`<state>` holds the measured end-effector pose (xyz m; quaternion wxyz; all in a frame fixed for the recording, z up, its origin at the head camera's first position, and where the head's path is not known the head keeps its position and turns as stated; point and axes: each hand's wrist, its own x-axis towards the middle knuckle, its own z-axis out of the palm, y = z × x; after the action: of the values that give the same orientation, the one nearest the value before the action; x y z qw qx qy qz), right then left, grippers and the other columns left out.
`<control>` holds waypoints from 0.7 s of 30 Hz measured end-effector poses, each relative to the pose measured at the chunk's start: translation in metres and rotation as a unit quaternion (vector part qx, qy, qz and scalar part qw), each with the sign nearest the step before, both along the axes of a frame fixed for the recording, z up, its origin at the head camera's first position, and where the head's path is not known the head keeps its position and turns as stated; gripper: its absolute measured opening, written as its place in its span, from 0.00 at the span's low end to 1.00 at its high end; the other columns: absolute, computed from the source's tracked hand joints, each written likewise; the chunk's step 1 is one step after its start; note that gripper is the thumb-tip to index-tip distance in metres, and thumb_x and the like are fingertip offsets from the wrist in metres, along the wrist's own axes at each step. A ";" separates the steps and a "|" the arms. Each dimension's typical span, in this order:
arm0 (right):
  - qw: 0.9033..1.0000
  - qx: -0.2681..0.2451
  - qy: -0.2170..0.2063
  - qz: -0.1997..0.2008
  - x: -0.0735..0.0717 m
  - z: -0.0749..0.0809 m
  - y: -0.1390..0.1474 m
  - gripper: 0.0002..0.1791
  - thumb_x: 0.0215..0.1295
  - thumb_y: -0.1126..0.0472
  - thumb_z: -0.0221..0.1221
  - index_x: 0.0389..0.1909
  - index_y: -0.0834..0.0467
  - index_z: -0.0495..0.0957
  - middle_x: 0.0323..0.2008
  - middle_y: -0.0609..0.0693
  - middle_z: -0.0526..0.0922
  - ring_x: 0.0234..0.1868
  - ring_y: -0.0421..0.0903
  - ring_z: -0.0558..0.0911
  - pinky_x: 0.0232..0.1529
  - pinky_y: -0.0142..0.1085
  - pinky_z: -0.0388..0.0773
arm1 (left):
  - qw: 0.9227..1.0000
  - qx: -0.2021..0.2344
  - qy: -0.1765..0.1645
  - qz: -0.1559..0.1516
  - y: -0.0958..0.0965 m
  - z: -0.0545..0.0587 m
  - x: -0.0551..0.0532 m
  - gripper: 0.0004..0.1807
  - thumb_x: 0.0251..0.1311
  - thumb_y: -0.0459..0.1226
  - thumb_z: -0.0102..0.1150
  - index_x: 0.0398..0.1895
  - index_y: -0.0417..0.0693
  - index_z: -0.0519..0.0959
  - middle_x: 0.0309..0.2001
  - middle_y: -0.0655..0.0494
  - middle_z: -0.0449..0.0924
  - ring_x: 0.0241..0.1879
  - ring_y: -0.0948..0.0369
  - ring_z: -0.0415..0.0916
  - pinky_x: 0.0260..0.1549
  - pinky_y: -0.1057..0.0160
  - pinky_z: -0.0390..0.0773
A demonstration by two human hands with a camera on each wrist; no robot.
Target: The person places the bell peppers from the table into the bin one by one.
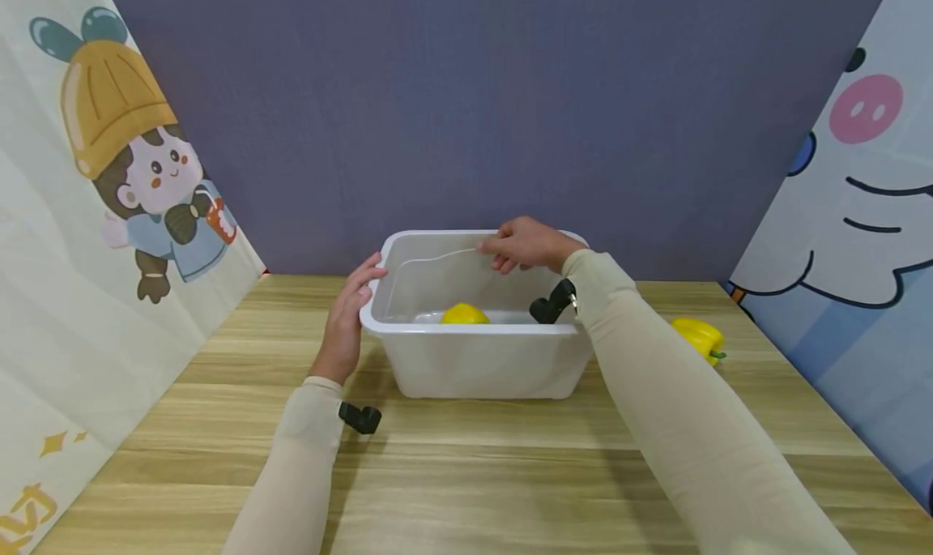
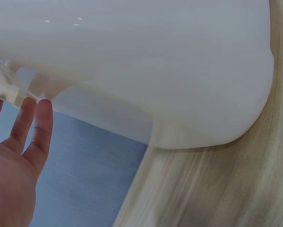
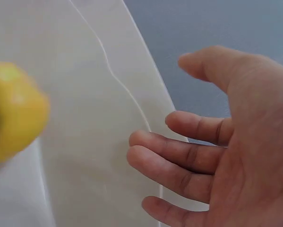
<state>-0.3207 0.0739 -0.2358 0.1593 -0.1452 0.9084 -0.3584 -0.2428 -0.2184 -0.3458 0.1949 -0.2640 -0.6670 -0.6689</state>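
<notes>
A white plastic bin stands on the table with a yellow bell pepper inside. My left hand is at the bin's left side, its fairly straight fingertips touching the rim. Over the far rim, toward the right, reaches my right hand. In the right wrist view its fingers are relaxed and spread, thumb apart, with nothing between them. A thin pale line runs along the bin's inner wall and passes behind those fingers. The pepper is blurred at that view's left edge.
A second yellow bell pepper lies on the wooden table to the right, partly hidden by my right sleeve. A dark blue-grey panel rises behind the bin. Cartoon-printed sheets flank the table. Black wrist mounts hang from both sleeves.
</notes>
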 end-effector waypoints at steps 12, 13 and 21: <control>1.000 -0.003 0.006 0.003 -0.002 -0.001 0.003 0.27 0.62 0.44 0.55 0.50 0.62 0.73 0.42 0.54 0.81 0.44 0.49 0.79 0.50 0.46 0.69 | 1.000 -0.011 -0.009 0.009 0.000 0.002 0.000 0.22 0.67 0.38 0.36 0.56 0.30 0.67 0.68 0.50 0.57 0.68 0.58 0.50 0.58 0.61 0.57; 1.000 -0.004 0.005 0.002 -0.002 0.000 0.003 0.26 0.62 0.44 0.55 0.49 0.62 0.73 0.42 0.55 0.81 0.43 0.50 0.79 0.50 0.46 0.69 | 1.000 -0.011 -0.010 0.010 0.000 0.002 0.001 0.22 0.67 0.39 0.37 0.56 0.30 0.67 0.68 0.51 0.57 0.68 0.58 0.50 0.58 0.61 0.58; 1.000 -0.018 -0.002 0.002 -0.001 0.001 0.003 0.25 0.63 0.45 0.54 0.49 0.62 0.73 0.42 0.56 0.81 0.43 0.51 0.79 0.51 0.48 0.69 | 1.000 -0.008 -0.013 0.006 0.002 0.004 0.003 0.24 0.69 0.43 0.37 0.56 0.30 0.67 0.69 0.47 0.55 0.68 0.56 0.50 0.57 0.58 0.59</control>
<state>-0.3221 0.0773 -0.2346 0.1591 -0.1490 0.9012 -0.3747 -0.2398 -0.2162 -0.3416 0.1883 -0.2525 -0.6766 -0.6656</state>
